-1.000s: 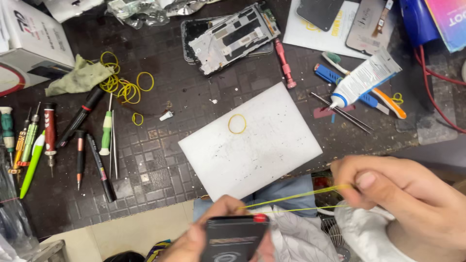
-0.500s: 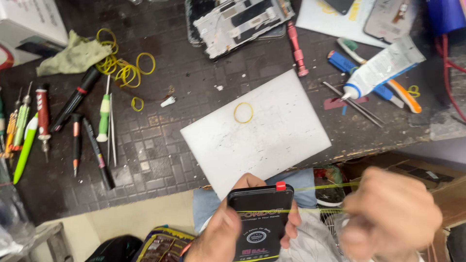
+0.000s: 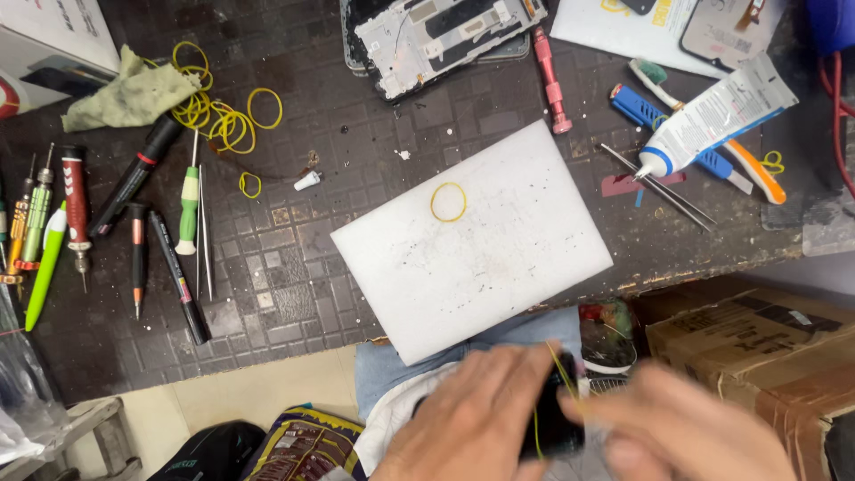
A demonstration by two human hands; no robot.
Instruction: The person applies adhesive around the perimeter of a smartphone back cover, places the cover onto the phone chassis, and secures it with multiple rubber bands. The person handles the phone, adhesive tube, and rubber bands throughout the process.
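My left hand (image 3: 472,419) grips a black phone (image 3: 554,429) low over my lap, below the bench edge. A thin yellow rubber band (image 3: 559,370) runs across the phone. My right hand (image 3: 690,432) is pressed close against the phone's right side with its fingers closed on the band. Both hands are blurred by motion. Above them on the bench lies a white rectangular pad (image 3: 499,258) with one loose yellow rubber band (image 3: 448,201) on it.
On the dark gridded mat are a pile of yellow rubber bands (image 3: 218,116), a green cloth (image 3: 134,89), screwdrivers and pens (image 3: 134,240), an opened phone frame (image 3: 445,36), a red screwdriver (image 3: 550,80), tweezers (image 3: 659,183) and a glue tube (image 3: 712,116). A cardboard box (image 3: 757,347) stands lower right.
My right hand had stretched the yellow band out to the right; it has since come in against the phone. The phone has dropped lower, and both hands now meet around it.
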